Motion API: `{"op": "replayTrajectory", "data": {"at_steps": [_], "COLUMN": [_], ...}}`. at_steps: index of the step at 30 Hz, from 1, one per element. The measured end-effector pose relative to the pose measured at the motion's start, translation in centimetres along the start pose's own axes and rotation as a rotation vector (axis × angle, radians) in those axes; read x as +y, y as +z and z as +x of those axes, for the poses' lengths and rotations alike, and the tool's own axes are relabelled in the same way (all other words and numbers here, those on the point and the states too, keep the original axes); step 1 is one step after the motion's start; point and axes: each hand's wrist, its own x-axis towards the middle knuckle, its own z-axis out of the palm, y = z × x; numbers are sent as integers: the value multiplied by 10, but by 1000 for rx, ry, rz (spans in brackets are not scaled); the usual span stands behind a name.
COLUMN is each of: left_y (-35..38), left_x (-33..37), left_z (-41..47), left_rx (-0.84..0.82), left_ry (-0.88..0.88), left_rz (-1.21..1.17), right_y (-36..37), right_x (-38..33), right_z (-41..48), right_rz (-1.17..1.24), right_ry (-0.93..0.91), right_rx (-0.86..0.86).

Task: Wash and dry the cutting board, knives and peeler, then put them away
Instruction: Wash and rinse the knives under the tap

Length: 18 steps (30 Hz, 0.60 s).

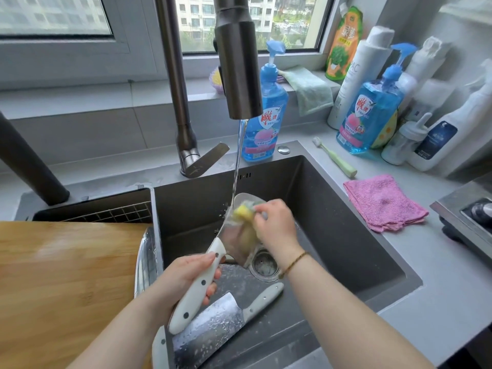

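My left hand (186, 278) grips the white riveted handle of a wide-bladed knife (234, 235) held over the dark sink (346, 235), blade pointing away and up. My right hand (274, 225) presses a yellow sponge (243, 212) against the blade near its tip. Water from the tap (237, 62) runs onto the blade's far edge. A second white-handled cleaver (213, 326) lies wet on the sink floor in front. Another white handle (159, 350) shows at the sink's near-left corner. The wooden cutting board (66, 288) rests at the left, over the sink's other part.
The drain (265, 265) sits behind the held knife. A pink cloth (383, 203) and a green toothbrush (335, 158) lie on the right counter. Two blue soap bottles (266, 115) and several other bottles stand at the back right. A stove corner (468, 217) is far right.
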Motion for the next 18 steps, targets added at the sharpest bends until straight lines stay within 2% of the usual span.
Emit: {"op": "replayTrajectory", "data": {"at_steps": [2, 3, 5, 7, 11, 12, 16, 18], "left_y": [4, 4, 1, -3, 0, 1, 0, -2], "left_x": [-2, -1, 2, 4, 1, 0, 1, 0], "left_z": [-2, -2, -2, -1, -1, -1, -3, -4], "left_rx": [-15, -11, 13, 31, 17, 17, 72, 102], "left_ry": [3, 9, 21, 25, 15, 19, 31, 41], "left_rz": [44, 58, 52, 47, 91, 94, 102, 111], "right_y": [-6, -4, 6, 8, -4, -6, -4, -12], "right_x": [-2, -4, -10, -15, -5, -3, 4, 11], "right_z": [12, 10, -3, -10, 15, 14, -14, -27], "right_rz": [10, -4, -16, -13, 50, 49, 3, 132], "right_ry": [98, 75, -65, -122, 79, 97, 34, 130], "right_rx": [84, 66, -52, -144, 70, 77, -272, -322]}}
